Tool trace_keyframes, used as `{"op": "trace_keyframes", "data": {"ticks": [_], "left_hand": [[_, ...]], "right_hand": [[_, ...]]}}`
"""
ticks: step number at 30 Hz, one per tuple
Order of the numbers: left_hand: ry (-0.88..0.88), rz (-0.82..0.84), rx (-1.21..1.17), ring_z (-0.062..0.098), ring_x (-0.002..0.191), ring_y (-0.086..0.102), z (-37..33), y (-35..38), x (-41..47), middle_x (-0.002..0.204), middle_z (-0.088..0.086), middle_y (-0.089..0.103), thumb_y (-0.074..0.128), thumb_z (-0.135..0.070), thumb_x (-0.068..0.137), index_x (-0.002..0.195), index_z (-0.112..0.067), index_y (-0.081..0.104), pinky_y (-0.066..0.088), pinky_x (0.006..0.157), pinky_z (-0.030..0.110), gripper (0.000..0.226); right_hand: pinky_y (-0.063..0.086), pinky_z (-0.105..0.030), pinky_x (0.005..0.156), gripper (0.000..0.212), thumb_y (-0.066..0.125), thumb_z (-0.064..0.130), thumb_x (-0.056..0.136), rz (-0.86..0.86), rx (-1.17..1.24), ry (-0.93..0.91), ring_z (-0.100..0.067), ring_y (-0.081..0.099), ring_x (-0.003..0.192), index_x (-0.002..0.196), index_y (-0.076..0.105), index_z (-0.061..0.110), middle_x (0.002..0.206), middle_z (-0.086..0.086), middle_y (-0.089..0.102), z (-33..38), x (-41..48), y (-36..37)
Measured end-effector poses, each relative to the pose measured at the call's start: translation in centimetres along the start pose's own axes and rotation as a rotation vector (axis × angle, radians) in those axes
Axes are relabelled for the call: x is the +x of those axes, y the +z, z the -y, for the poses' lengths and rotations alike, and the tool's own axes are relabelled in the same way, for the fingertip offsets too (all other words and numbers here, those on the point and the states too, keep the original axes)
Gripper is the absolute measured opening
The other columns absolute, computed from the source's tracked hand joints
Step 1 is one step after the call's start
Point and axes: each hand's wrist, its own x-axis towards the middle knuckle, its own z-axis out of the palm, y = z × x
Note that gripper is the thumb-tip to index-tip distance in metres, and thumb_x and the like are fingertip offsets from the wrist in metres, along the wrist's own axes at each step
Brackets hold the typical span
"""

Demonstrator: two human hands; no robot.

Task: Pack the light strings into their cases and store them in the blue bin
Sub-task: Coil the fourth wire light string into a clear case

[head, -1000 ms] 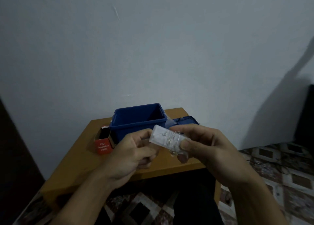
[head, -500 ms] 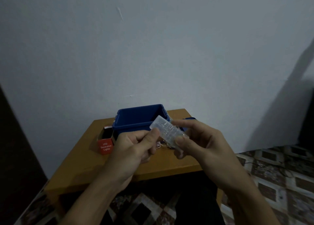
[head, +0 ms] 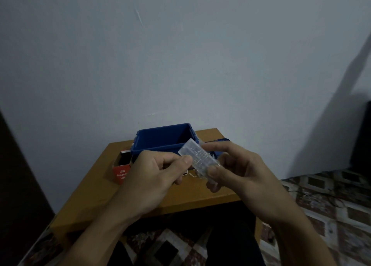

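My left hand (head: 158, 173) hid part of the red box (head: 120, 173) on the surface (head: 96, 187). Both hands gripped the clear case (head: 198, 159) between them, tilted, before the blue bin (head: 160, 140); my right hand (head: 239, 171) pinched its near end. Faint wire showed inside.

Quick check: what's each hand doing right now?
Left hand: closed, thumb and fingers pinching the near-left end of the clear case.
Right hand: closed on the same clear case, gripping its right end.
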Motion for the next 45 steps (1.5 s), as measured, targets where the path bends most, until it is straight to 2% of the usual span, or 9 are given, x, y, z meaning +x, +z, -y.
{"op": "trace_keyframes", "data": {"ticks": [5,11,16,21,26,31,35,40,45], "left_hand": [[-0.001,0.004,0.013,0.006,0.051,0.044,0.2,-0.2,-0.2,0.055,-0.001,0.053,0.060,-0.041,0.093,0.061,-0.017,0.068,0.035,0.053,0.020,0.041],[-0.044,0.010,0.025,0.001,0.052,0.046,-0.1,-0.2,-0.1,0.056,-0.007,0.054,0.058,-0.041,0.095,0.062,-0.024,0.068,0.039,0.058,0.025,0.038],[-0.100,0.015,0.057,-0.002,0.057,0.058,-0.3,-0.4,-0.5,0.067,-0.004,0.067,0.059,-0.023,0.096,0.095,-0.025,0.076,0.044,0.059,0.014,0.017],[-0.094,-0.077,0.154,0.010,0.072,0.068,-0.6,-0.8,-0.7,0.072,-0.003,0.071,0.064,-0.025,0.092,0.085,-0.026,0.076,0.059,0.075,0.035,0.014],[0.058,-0.092,0.361,0.006,0.067,0.060,-2.1,-1.2,-1.3,0.072,-0.013,0.066,0.062,-0.036,0.089,0.075,-0.031,0.067,0.050,0.059,0.023,0.016],[0.411,0.004,0.636,0.009,0.081,0.057,-2.9,-2.0,-0.1,0.082,-0.015,0.056,0.054,-0.030,0.098,0.081,-0.031,0.059,0.044,0.065,0.024,0.018],[0.508,0.085,0.736,0.007,0.084,0.053,-2.6,-2.8,1.8,0.085,-0.018,0.051,0.057,-0.027,0.093,0.082,-0.026,0.060,0.042,0.069,0.023,0.012],[0.294,0.241,0.543,0.010,0.082,0.062,-3.1,-3.9,3.4,0.084,-0.012,0.064,0.071,-0.026,0.090,0.079,-0.026,0.070,0.047,0.069,0.019,0.011],[-0.066,0.605,0.120,0.027,0.072,0.064,-3.8,-5.4,4.8,0.082,0.011,0.072,0.072,-0.022,0.087,0.084,-0.012,0.077,0.053,0.068,0.037,0.011]], "right_hand": [[0.059,-0.035,0.073,0.033,0.062,0.012,0.097,0.001,-0.019,0.010,-0.025,0.070,0.076,0.124,0.066,0.032,0.084,-0.014,0.067,-0.1,0.1,0.1],[0.059,-0.034,0.073,0.032,0.061,0.014,0.098,-0.050,-0.041,-0.014,-0.022,0.068,0.076,0.123,0.067,0.032,0.081,-0.010,0.068,-0.3,0.2,0.4],[0.056,-0.027,0.070,0.031,0.060,0.012,0.098,-0.140,-0.060,-0.032,-0.018,0.068,0.072,0.125,0.066,0.026,0.076,-0.008,0.067,-0.7,0.2,0.2],[0.057,-0.026,0.071,0.032,0.060,0.015,0.097,-0.151,-0.092,-0.007,-0.018,0.069,0.076,0.126,0.065,0.030,0.080,-0.007,0.067,-0.9,0.3,-0.1],[0.058,-0.044,0.070,0.032,0.061,0.020,0.098,-0.155,-0.191,-0.010,-0.023,0.067,0.076,0.120,0.066,0.042,0.081,-0.005,0.067,-1.3,0.3,0.0],[0.057,-0.052,0.074,0.028,0.063,0.022,0.097,-0.046,-0.208,0.007,-0.021,0.067,0.077,0.116,0.067,0.042,0.083,-0.002,0.067,-1.0,0.2,0.4],[0.055,-0.055,0.075,0.026,0.063,0.028,0.098,0.051,-0.226,0.015,-0.025,0.066,0.079,0.118,0.065,0.044,0.085,-0.003,0.067,-0.6,0.0,0.6],[0.056,-0.054,0.077,0.026,0.063,0.024,0.098,0.147,-0.155,0.016,-0.031,0.065,0.083,0.118,0.067,0.041,0.088,-0.008,0.067,0.0,-0.3,0.1],[0.056,-0.037,0.075,0.029,0.064,0.013,0.093,0.263,0.147,0.023,-0.041,0.064,0.089,0.121,0.071,0.018,0.104,-0.026,0.065,0.3,-0.4,-0.5]]}}
